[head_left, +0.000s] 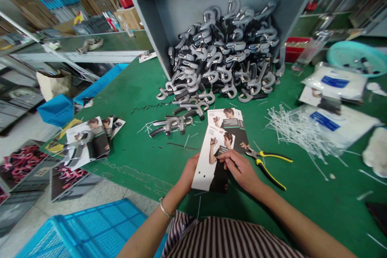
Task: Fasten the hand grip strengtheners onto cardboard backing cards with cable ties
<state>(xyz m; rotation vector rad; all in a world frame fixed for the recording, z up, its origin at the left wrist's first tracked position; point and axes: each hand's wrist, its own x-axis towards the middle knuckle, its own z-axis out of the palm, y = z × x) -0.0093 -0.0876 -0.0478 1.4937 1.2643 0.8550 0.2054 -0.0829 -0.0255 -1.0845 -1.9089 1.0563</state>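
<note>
A white-and-black printed card (206, 171) with small punched holes is tilted up near the table's front edge. My left hand (189, 171) grips its left edge, with the thumb partly hidden behind it. My right hand (242, 169) is closed at the card's right side, fingertips pinched against its printed front; anything smaller between them cannot be made out. Just beyond lies a stack of similar cards (238, 129). Yellow-and-black cutting pliers (267, 161) rest open to the right. Grey-and-black spring hand grips (172, 125) lie on the green table behind the cards.
A tipped grey crate (161, 16) spills many hand grips (217, 56) onto the table. White cable ties (299, 129) are heaped at right, beside plastic bags (335, 82) and a turquoise basin (341, 50). Carded grips (86, 143) sit at the left edge, above a blue crate (90, 225).
</note>
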